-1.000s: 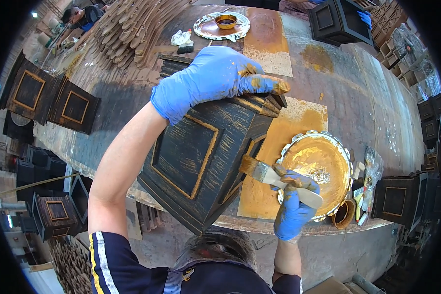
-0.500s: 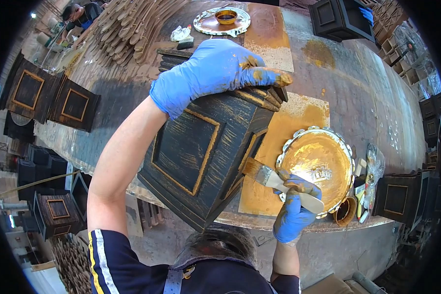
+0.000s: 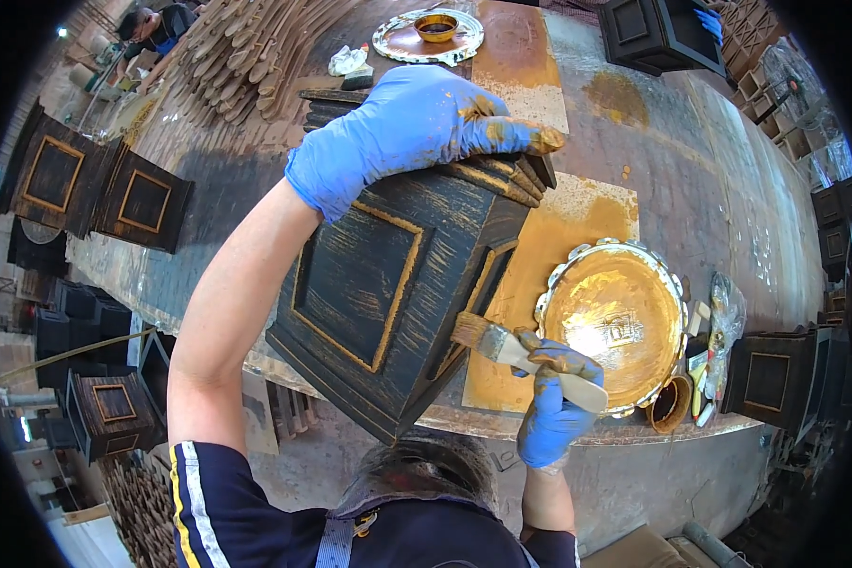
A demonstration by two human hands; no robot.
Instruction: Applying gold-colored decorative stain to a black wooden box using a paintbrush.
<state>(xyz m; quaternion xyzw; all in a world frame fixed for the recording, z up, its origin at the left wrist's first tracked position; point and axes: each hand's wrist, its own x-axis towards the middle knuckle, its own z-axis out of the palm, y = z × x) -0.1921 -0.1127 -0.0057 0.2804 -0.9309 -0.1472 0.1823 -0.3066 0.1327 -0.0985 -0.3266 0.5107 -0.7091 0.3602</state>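
My gloved left hand (image 3: 417, 133) grips the top moulding of a black wooden pedestal (image 3: 369, 284) with gold-rubbed streaks and gold-edged panels, held tilted over the table edge. My gloved right hand (image 3: 554, 402) is closed on a flat paintbrush (image 3: 488, 336), its stained bristles at the pedestal's right side, beside a narrow panel; whether they touch is unclear. Both gloves carry brown-gold stains. Just right of the brush lies a round white-rimmed tray (image 3: 634, 293) coated in gold paint, with a brown cup (image 3: 669, 407) at its lower right, on a gold-stained board (image 3: 592, 208).
More dark pedestals stand left (image 3: 142, 204) and right (image 3: 762, 379). Behind are stacked wooden pieces (image 3: 237, 66), a second tray with a bowl (image 3: 435, 28), and a white rag (image 3: 348, 61). Co-workers work at upper left (image 3: 166, 38) and upper right, where a blue glove (image 3: 710, 24) shows.
My left hand and the pedestal's top have risen slightly in the picture. My right hand with the brush has shifted up and left along the pedestal's side.
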